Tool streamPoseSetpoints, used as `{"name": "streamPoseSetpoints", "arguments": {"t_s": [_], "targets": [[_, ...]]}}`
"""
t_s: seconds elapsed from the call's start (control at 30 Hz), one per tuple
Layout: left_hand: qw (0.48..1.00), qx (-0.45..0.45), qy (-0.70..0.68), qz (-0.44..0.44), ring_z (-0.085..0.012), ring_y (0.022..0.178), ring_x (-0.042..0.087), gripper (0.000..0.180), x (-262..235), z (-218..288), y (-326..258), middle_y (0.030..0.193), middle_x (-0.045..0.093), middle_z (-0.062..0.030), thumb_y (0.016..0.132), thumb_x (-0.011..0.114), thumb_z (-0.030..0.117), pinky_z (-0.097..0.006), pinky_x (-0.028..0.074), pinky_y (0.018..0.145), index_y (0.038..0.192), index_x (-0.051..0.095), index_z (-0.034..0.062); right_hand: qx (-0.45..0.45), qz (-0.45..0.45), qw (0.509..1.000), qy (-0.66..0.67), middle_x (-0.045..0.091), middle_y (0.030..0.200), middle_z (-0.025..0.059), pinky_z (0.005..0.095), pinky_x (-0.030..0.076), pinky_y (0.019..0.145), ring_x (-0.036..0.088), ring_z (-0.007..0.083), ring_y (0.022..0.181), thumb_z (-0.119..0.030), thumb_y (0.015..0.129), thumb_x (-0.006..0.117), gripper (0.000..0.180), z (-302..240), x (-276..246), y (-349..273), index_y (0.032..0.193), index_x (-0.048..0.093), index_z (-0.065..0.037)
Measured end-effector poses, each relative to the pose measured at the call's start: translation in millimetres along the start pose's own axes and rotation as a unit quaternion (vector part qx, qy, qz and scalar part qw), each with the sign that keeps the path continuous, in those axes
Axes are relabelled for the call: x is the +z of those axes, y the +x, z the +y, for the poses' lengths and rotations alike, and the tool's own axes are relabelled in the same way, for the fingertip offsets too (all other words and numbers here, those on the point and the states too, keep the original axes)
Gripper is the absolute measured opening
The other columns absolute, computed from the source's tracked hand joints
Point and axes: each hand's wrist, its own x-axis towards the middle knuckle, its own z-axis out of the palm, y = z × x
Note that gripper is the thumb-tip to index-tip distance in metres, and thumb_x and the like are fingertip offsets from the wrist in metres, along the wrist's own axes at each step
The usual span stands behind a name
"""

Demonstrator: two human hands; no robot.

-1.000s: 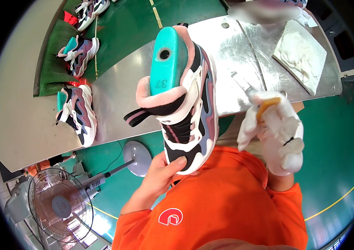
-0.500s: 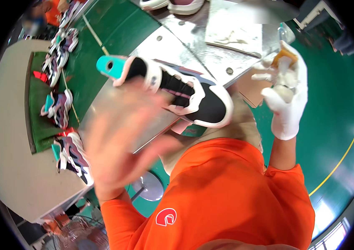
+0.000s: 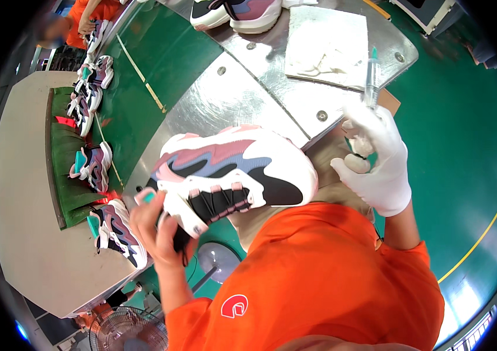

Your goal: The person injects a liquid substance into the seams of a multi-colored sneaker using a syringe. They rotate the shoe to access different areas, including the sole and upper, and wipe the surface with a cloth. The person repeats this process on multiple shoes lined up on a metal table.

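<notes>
A sneaker [image 3: 213,167] in white, black, mauve and blue lies tilted on its side at the table's near edge, its sole side away from me. My left hand [image 3: 164,231], bare, grips its collar and tongue at the heel end, fingers wrapped round the opening. To the right of the shoe, my right hand [image 3: 377,161] wears a white glove and is held in the air with curled fingers. A clear syringe [image 3: 372,82] with a green tip sticks up out of those fingers. What else lies in that palm is hard to make out.
A white pad [image 3: 327,44] with crumpled white material on it lies on the metal table [image 3: 213,93]. More sneakers [image 3: 254,14] stand at the far edge. On the left, several sneakers [image 3: 117,234] line a green belt [image 3: 64,175]. A person in orange [image 3: 79,23] works at the far left.
My left hand, blurred above the shoe before, now holds its collar. The shoe has rolled so its side faces up. My right hand has moved down and left with the syringe.
</notes>
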Motion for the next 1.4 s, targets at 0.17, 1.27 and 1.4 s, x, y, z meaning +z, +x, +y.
{"name": "streamPoseSetpoints", "arguments": {"t_s": [0.17,1.27,1.4], "targets": [[0.995,-0.069,0.054,0.056,-0.0337,0.108,0.056,0.071,14,37,-17,0.125,0.055,-0.0189,0.066,0.092,0.022,-0.048,0.048,0.094,0.116,0.043,0.0128,-0.026,-0.049,0.998,-0.007,0.045,0.076,-0.0034,0.0205,0.042,0.07,0.043,0.0069,0.064,0.007,0.068,0.07,0.044,-2,6,-3,0.11,0.067,-0.008],[0.988,-0.149,0.032,-0.005,-0.0285,0.104,0.058,0.081,12,33,38,0.115,0.064,-0.012,0.05,0.098,0.018,-0.042,0.041,0.093,0.115,0.05,0.0124,-0.119,-0.052,0.992,-0.01,0.053,0.1,0.0164,0.0357,0.05,0.064,0.059,0.028,0.073,-0.001,0.065,0.067,0.041,33,16,34,0.102,0.069,-0.018],[0.989,-0.145,0.037,-0.006,-0.0282,0.104,0.059,0.082,10,31,35,0.115,0.064,-0.0121,0.05,0.099,0.018,-0.042,0.041,0.093,0.115,0.049,0.0124,-0.079,-0.058,0.995,0.013,0.053,0.101,0.017,0.0365,0.051,0.066,0.06,0.0286,0.074,-0.003,0.064,0.068,0.043,34,14,34,0.104,0.069,-0.019]]}}
